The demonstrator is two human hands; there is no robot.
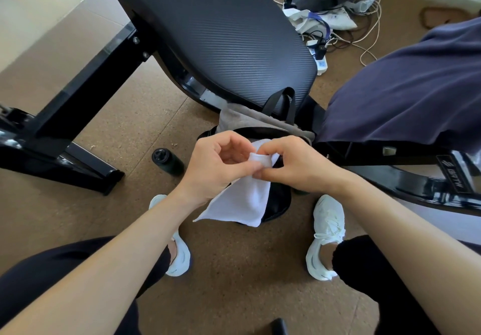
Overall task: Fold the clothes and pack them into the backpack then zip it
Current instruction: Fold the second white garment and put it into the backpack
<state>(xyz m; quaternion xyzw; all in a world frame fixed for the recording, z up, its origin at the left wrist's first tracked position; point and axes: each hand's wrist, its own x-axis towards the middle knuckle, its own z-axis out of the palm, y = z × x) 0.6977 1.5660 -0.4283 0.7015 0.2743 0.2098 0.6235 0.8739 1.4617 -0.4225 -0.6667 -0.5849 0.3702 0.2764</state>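
A white cloth (243,199) hangs from both hands in the middle of the scene, its long axis running from its pinched top edge, far and slightly right, down to its free bottom edge, near and left. The bottom left corner ends in a point toward the left shoe (179,251). The left hand (217,164) and the right hand (294,166) meet at the cloth's top edge, each closed on the fabric with fingertips pinching it; a small fold of white shows between them. What kind of garment it is cannot be made out.

Directly below the cloth, between the feet and the bench, sits a dark backpack (277,199). Most of it is hidden behind the cloth and the hands; only a black curved side at the right, a grey upper flap and a black carry loop (286,104) at the far side show. Whether its zip is open cannot be told.

A navy garment (406,92) lies draped over the bench frame at the right, cut off by the picture's edge. The padded black bench seat (221,35) stretches away far left. A dark bottle (168,161) lies on the cork-brown floor (234,295) left of the hands. The right shoe (326,238) stands near right of the backpack.
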